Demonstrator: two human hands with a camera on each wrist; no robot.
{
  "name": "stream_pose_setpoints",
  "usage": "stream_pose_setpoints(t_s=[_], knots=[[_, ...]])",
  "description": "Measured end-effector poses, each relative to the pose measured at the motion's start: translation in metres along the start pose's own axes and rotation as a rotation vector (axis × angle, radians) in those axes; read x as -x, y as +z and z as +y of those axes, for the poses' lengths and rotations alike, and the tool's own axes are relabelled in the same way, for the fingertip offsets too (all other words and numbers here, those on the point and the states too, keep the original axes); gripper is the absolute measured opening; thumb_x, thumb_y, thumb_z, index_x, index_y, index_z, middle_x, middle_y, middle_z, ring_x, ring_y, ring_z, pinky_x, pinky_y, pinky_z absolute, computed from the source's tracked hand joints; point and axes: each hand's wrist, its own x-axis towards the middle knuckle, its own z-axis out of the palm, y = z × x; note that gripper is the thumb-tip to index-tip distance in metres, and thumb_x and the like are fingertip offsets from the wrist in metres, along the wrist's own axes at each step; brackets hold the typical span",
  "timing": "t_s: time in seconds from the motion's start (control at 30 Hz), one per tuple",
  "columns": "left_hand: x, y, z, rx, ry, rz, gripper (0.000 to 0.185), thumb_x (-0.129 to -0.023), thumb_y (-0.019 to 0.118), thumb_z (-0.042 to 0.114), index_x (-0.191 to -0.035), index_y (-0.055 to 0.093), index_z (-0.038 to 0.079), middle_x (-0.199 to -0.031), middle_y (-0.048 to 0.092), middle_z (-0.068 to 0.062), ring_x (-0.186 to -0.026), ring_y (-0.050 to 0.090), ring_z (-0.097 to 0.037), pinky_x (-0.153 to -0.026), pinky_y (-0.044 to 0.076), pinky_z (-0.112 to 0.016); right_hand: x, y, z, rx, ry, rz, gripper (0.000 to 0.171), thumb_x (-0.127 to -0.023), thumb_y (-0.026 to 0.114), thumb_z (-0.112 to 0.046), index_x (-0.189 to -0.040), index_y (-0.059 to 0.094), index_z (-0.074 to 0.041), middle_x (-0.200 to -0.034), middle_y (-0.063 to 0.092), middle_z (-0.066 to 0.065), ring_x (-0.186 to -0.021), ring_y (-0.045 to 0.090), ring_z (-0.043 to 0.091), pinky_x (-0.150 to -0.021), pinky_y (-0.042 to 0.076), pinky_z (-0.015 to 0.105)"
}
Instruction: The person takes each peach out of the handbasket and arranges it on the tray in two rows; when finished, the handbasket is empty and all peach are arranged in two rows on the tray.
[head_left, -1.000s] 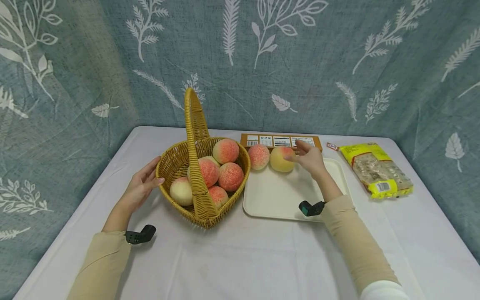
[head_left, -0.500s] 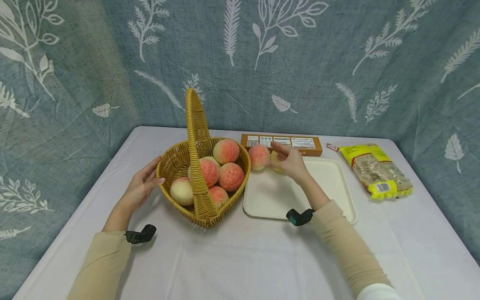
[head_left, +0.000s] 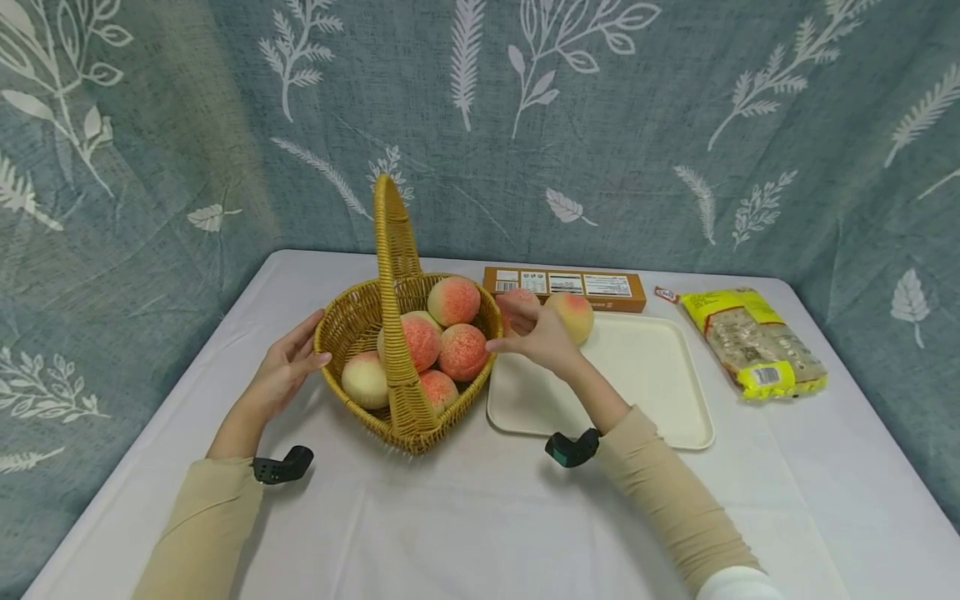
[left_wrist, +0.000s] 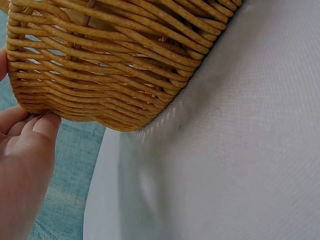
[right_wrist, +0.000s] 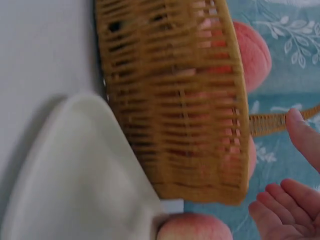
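A wicker basket (head_left: 352, 304) with a tall arched handle (head_left: 392, 250) holds several pink and cream peaches (head_left: 462, 352). My left hand (head_left: 276, 379) holds the basket's left side, its thumb at the rim; in the left wrist view the fingertips (left_wrist: 47, 122) meet the woven wall. With thumb and fingers apart and nothing between them, my right hand (head_left: 543, 340) hovers at the basket's right rim. Behind it, a pink peach (head_left: 519, 294) is mostly hidden. A yellowish peach (head_left: 573, 315) sits at the back of the cream tray (head_left: 637, 379).
Behind the tray lies a long brown box (head_left: 611, 287). To its right is a yellow and clear food packet (head_left: 757, 342). A white cloth (head_left: 420, 525) covers the table, and a patterned blue-green curtain (head_left: 480, 200) hangs behind.
My right hand has moved left, from beside the yellowish peach across it to the pink peach and basket rim. The left hand and basket keep their place.
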Motion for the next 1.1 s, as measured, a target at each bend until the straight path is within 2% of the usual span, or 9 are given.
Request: stream_pose_setpoints(t_s=[0.27,0.43,0.6,0.87,1.1], knots=[[-0.001,0.000,0.001,-0.013,-0.002,0.001,0.075,-0.094,0.048,-0.008,-0.152,0.001,-0.007,-0.159,-0.005,-0.025,-0.146,0.000,-0.036,-0.112,0.025,-0.020,-0.001,0.019,-0.005,-0.014,-0.063,-0.073,0.072,-0.081,0.075,0.005,-0.144,0.040,0.007,-0.147,0.042,0.021,-0.137,0.039,0.030,-0.110,0.036,0.034],[-0.001,0.000,0.000,-0.022,-0.008,0.003,0.076,-0.093,0.048,-0.009,-0.152,0.000,-0.007,-0.159,-0.005,-0.025,-0.146,0.000,-0.036,-0.113,0.025,-0.020,-0.001,0.026,-0.010,-0.026,-0.057,-0.087,0.072,-0.081,0.074,0.006,-0.144,0.041,0.006,-0.147,0.042,0.020,-0.137,0.039,0.028,-0.109,0.037,0.029],[-0.001,-0.001,-0.001,-0.021,-0.008,0.003,0.075,-0.093,0.048,-0.009,-0.152,0.000,-0.007,-0.159,-0.005,-0.025,-0.147,0.000,-0.035,-0.113,0.025,-0.020,-0.001,0.034,-0.013,-0.051,-0.041,-0.108,0.072,-0.081,0.073,0.008,-0.144,0.039,0.007,-0.147,0.042,0.021,-0.136,0.041,0.030,-0.104,0.043,0.029],[-0.001,-0.001,-0.003,-0.014,-0.006,0.007,0.075,-0.093,0.048,-0.009,-0.152,0.001,-0.007,-0.159,-0.004,-0.025,-0.147,0.001,-0.035,-0.113,0.024,-0.021,-0.004,0.046,-0.016,0.008,-0.026,-0.151,0.076,-0.080,0.077,0.001,-0.146,0.039,0.003,-0.149,0.042,0.016,-0.136,0.042,0.026,-0.104,0.042,0.027],[-0.001,-0.001,-0.003,-0.017,-0.009,0.012,0.076,-0.093,0.048,-0.009,-0.152,0.001,-0.007,-0.159,-0.004,-0.025,-0.147,0.001,-0.034,-0.113,0.024,-0.021,-0.010,0.055,-0.018,0.063,-0.072,-0.165,0.076,-0.079,0.080,-0.003,-0.145,0.043,0.001,-0.147,0.046,0.014,-0.134,0.045,0.027,-0.103,0.042,0.024]])
